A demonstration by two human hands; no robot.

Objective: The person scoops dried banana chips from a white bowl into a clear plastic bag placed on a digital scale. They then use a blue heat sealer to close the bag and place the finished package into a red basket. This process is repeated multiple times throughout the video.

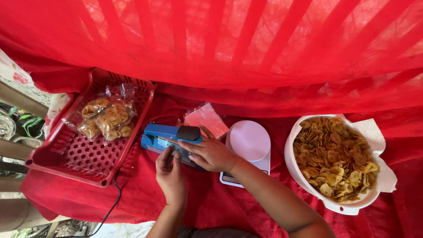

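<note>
Pressing down on the blue heat sealer (172, 140), we keep our right hand (210, 154) flat over its arm beside the black knob, fingers (192, 149) spread rather than curled around anything. Our left hand (171, 175) lies at the near edge of the sealer, fingers extended; we judge it steadies a clear bag in the jaw, but that bag is hidden, so we cannot tell. Three or so sealed packets of chips (107, 118) already lie in the red basket (70, 154). Plenty remains: the white bowl (304, 187) on the right is heaped with loose chips (335, 155). A white scale (249, 142) and a stack of empty bags (206, 119) sit behind the hands. The scale's display is covered by our forearm, and the black cord (115, 194) runs off the bench's edge.
</note>
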